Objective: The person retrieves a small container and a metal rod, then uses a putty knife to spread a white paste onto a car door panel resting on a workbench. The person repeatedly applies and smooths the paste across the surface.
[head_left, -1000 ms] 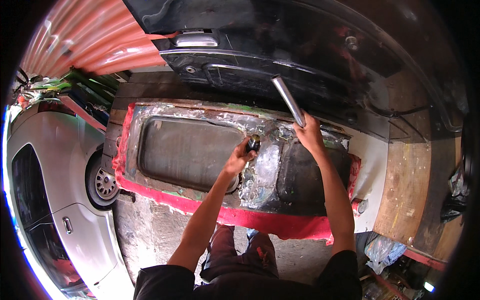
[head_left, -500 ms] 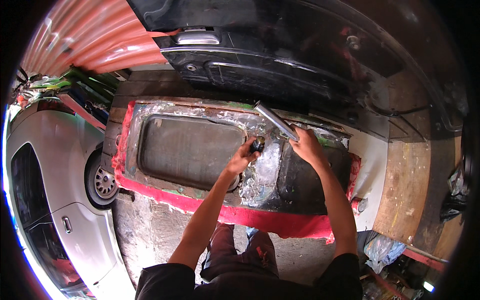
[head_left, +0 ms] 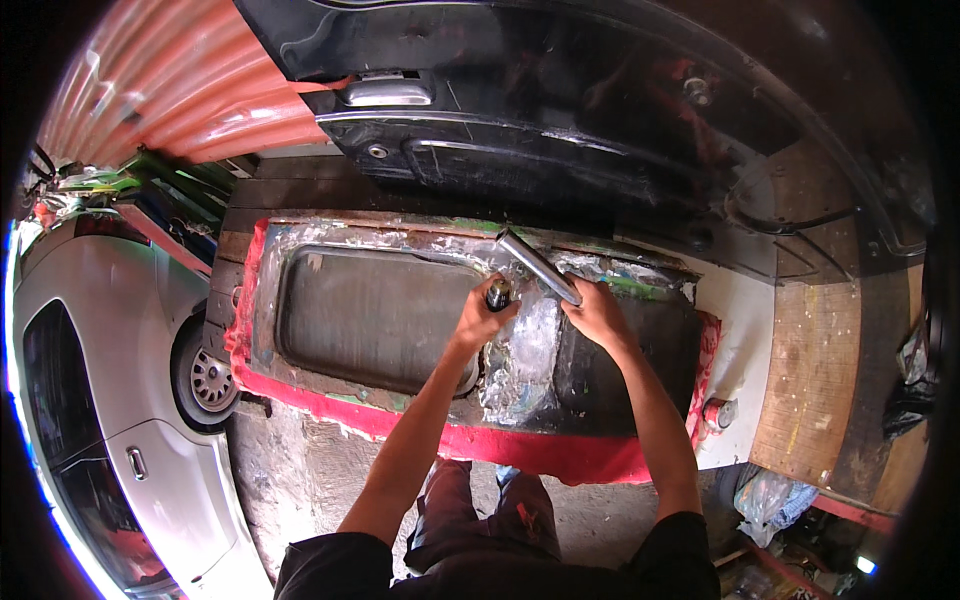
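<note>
My left hand (head_left: 478,325) is closed round a short dark cylinder with a shiny top (head_left: 499,294), held on the weathered vehicle panel (head_left: 370,310) beside its recessed window area. My right hand (head_left: 598,318) grips the lower end of a steel pipe (head_left: 535,264), which slants up-left over the patchy silver, scraped section, its far end just above and near the cylinder. The panel lies on red cloth (head_left: 540,450) across a wooden bench (head_left: 270,182).
A large black vehicle door (head_left: 540,90) stands behind the bench, beside red corrugated sheeting (head_left: 170,80). A silver car (head_left: 120,350) is at the left. At the right are wooden boards (head_left: 810,380), a can (head_left: 718,415) and plastic bags (head_left: 760,500).
My right hand has come down and slightly left, swinging the pipe from steeply raised to a low slant near the cylinder. My left hand keeps its hold, shifted only slightly.
</note>
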Demonstrator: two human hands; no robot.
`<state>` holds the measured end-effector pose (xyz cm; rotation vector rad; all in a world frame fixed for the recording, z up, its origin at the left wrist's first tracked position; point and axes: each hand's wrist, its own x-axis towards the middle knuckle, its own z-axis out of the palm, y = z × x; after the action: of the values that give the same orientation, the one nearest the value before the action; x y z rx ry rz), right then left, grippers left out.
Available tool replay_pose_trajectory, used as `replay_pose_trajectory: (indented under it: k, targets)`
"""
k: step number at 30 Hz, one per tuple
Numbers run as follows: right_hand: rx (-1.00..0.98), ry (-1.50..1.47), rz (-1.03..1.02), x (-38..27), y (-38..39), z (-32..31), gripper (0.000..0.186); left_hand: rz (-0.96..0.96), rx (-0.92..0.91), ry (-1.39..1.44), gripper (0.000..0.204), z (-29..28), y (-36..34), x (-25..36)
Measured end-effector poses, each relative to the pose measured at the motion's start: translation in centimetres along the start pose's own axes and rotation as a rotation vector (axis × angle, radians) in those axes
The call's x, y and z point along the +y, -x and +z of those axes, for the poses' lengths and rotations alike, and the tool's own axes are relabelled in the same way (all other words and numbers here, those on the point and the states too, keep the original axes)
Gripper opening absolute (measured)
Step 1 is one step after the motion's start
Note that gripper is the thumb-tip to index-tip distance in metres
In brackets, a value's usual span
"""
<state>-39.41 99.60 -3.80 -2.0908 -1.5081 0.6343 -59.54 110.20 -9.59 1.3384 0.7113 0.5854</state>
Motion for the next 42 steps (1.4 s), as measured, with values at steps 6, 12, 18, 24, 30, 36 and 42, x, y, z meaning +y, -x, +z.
replay_pose_trajectory:
  k: [6,12,18,24,30,36,42]
  targets:
    - [-0.003,-0.033,-0.043,0.0,-0.3,0.3,0.037,0.019,0.152,0.005,0.019,1.0,-0.4,-0.8]
    - [-0.009,-0.045,-0.070,-0.4,-0.2,0.5,0.036,0.069,0.200,-0.162,0.021,1.3,-0.6,0.0]
    - [-0.057,-0.049,-0.056,-0.2,-0.2,0.8,0.041,-0.182,0.084,0.041,0.021,-0.1,-0.9,0.3]
    - [-0.079,-0.055,-0.039,-0.6,-0.2,1.1,0.038,-0.118,0.111,0.250,0.023,0.1,-1.1,0.2]
    - [-0.088,-0.071,-0.015,-0.6,-0.3,1.2,0.038,-0.176,0.109,0.287,0.025,0.8,-1.0,-0.5]
    - [-0.069,0.003,-0.046,0.6,-0.7,0.9,0.042,-0.095,0.117,0.114,0.021,1.5,-1.3,-2.0]
    - [-0.070,-0.034,-0.025,0.0,-1.1,-1.2,0.043,-0.176,0.100,0.142,0.019,1.7,-1.5,-0.6]
